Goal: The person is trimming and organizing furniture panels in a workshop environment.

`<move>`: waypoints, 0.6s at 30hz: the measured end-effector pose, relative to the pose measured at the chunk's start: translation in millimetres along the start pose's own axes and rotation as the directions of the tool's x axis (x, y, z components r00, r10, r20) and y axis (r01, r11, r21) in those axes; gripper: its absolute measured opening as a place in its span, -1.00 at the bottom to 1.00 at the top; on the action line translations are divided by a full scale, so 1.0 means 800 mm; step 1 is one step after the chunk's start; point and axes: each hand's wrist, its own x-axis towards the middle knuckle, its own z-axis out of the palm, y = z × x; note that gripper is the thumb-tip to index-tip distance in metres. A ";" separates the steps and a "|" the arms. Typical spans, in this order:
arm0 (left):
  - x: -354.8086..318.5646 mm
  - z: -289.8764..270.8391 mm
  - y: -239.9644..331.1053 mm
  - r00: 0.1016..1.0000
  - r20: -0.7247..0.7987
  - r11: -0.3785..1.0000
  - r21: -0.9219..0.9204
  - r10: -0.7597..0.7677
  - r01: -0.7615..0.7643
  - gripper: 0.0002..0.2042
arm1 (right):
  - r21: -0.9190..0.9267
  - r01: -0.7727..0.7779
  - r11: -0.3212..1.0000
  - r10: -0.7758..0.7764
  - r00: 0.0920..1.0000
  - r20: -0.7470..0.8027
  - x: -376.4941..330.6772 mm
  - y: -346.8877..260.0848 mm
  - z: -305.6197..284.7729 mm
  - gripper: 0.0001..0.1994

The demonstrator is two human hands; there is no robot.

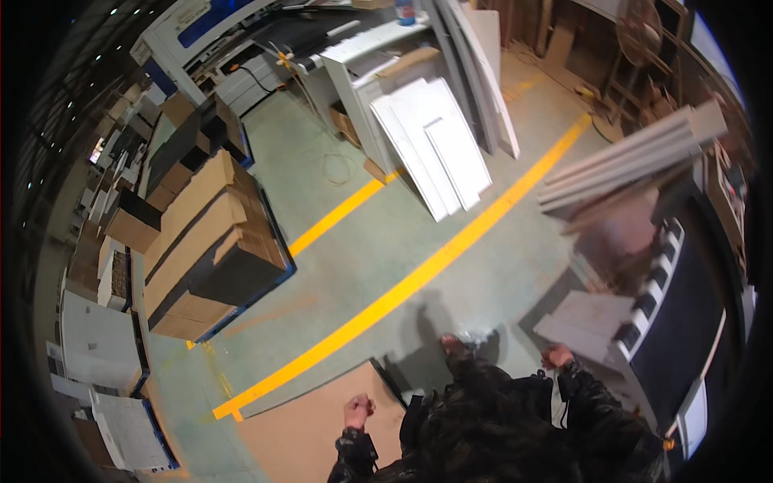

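1. Green-grey workshop floor (362, 249) was spread beneath everything and was crossed by a long yellow line (435, 262), which was bent by the fisheye lens.
2. Nearest the lower edge, the left hand (359, 410) was held out in front of the dark-sleeved body. Its grip was narrow, with the fingers curled in loosely.
3. Below that hand, 1 brown board (298, 427) was laid flat, its upper right side bordered by a dark edge. Whether it was touched cannot be told.
4. To the right, the right hand (556, 355) was held near the corner of a pale grey panel (584, 319). Its fingers were seen bent, but whether anything was gripped cannot be told.
5. Just beyond that panel's right side, a dark slab (684, 310) was set at a slant, its edge marked with black and white blocks.
6. Farther left, a stack of cardboard-covered boxes (213, 241) was rested on a blue-edged base.
7. Farther right, long pale boards (628, 157) were piled one upon another.
8. Past the yellow line, white panels (435, 145) were leaned in a tilted row, with tall grey panels (460, 76) stood beside them.
9. Farthest off, a white and blue machine (197, 32) was placed at upper left, and a round fan (638, 34) was mounted at upper right.
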 end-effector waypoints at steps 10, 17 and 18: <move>0.198 -0.066 0.155 0.962 -0.108 0.937 -0.275 -0.252 0.215 -0.78 | -0.183 0.526 0.831 -0.487 0.846 0.219 0.181 -0.676 0.262 -0.77; 0.456 -0.148 0.412 0.995 -0.056 0.939 -0.338 -0.081 0.058 -0.79 | -0.307 0.397 0.865 -0.314 0.906 0.285 0.335 -0.771 0.387 -0.84; 0.489 -0.163 0.445 0.999 -0.008 0.934 -0.357 -0.037 0.032 -0.79 | -0.273 0.279 0.921 -0.217 0.947 0.235 0.343 -0.773 0.400 -0.83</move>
